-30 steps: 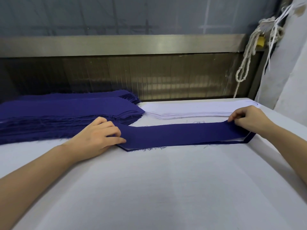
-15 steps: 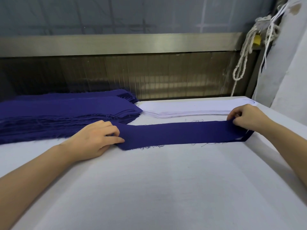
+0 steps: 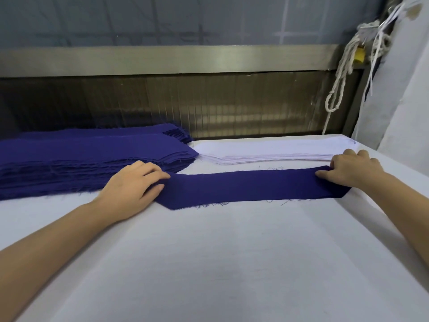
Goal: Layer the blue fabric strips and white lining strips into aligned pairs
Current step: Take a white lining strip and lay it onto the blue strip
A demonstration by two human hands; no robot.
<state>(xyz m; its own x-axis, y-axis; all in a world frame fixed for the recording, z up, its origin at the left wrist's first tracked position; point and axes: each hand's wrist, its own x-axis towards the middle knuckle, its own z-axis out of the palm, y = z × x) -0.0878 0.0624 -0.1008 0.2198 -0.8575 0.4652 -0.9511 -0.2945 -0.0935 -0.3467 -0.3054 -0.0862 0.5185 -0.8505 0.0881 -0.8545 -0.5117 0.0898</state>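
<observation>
Blue strip (image 3: 250, 188) lies flat across white desk (image 3: 209, 263). Left hand (image 3: 137, 184) presses its left end, fingers flat; right hand (image 3: 350, 168) pinches right end. Blue stack (image 3: 81, 159) far left, white lining stack (image 3: 267, 152) behind.

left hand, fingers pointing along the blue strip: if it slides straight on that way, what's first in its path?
Only the blue strip itself; the left hand would run along it toward the right hand pinning the far end. Nothing else seems to lie between.
</observation>
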